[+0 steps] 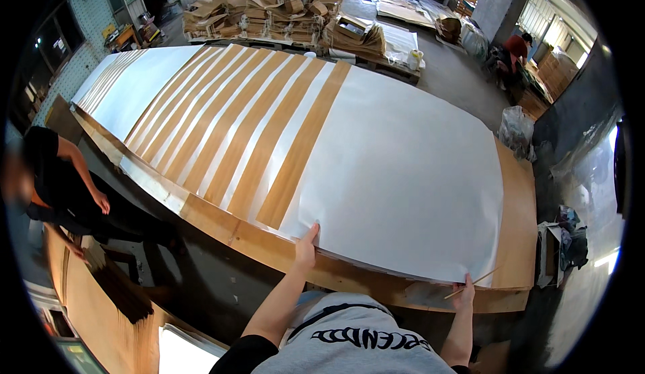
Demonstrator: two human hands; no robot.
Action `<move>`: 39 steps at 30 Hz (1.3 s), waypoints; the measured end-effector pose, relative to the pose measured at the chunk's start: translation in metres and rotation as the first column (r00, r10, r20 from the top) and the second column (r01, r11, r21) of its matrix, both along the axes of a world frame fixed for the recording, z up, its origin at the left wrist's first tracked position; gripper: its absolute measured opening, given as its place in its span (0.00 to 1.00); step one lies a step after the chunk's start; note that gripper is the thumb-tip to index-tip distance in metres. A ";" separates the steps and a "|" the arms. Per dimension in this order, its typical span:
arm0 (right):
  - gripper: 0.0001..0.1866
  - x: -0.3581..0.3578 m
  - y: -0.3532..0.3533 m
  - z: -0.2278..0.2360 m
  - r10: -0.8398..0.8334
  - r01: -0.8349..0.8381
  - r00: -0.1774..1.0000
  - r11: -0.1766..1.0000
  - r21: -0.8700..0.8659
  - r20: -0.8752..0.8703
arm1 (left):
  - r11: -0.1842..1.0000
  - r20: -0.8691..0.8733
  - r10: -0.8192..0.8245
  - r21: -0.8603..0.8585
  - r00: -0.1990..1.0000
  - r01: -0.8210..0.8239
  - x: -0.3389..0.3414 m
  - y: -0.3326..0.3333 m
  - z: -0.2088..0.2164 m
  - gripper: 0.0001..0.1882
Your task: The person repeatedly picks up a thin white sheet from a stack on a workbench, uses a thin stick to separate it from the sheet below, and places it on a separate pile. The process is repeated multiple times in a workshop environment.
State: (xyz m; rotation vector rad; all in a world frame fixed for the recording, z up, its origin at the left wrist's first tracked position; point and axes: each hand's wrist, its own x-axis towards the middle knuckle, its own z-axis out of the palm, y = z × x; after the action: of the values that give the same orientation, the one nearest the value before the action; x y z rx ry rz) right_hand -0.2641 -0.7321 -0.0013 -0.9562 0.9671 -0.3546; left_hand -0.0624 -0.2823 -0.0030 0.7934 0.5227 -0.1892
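A large white sheet point(403, 172) covers the right part of the long table in front of me. My left hand point(307, 246) pinches its near edge, thumb on top and the other fingers hidden. At the sheet's near right corner, my right hand point(462, 295) grips a thin wooden stick point(485, 276) and touches the edge. Left of the sheet, several brown wood-look strips point(295, 172) lie spaced out in a row over white sheeting.
A brown board point(516, 219) shows past the sheet's right end. Piled brown packages point(262, 18) stand beyond the table. A co-worker point(74, 186) stands at the left, by a second table point(87, 307). Another person point(514, 55) is at the far right, beyond a plastic bag point(517, 132).
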 end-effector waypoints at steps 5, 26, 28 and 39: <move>0.16 -0.002 0.002 -0.012 -0.026 0.028 0.999 0.998 -0.047 0.041 | 0.990 0.044 0.036 -0.141 0.998 -0.030 -0.002 0.004 0.002 0.19; 0.20 0.001 0.005 -0.008 0.126 -0.124 0.989 0.992 -0.030 0.075 | 0.860 0.019 0.189 0.479 0.982 -0.175 -0.007 0.093 0.000 0.08; 0.20 -0.003 0.014 0.006 0.139 -0.138 0.987 0.990 -0.022 0.076 | 0.826 0.018 0.116 0.554 0.993 -0.106 -0.001 0.095 -0.002 0.08; 0.15 0.007 0.014 0.005 0.075 -0.073 0.996 0.996 -0.042 0.043 | 0.900 -0.015 0.211 0.393 0.977 -0.188 0.001 0.092 -0.004 0.07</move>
State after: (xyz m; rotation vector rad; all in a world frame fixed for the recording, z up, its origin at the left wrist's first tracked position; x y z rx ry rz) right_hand -0.2567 -0.7183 0.0036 -1.0139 0.8843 -0.3326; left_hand -0.0612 -0.1903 -0.0071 1.1177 0.7047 0.0884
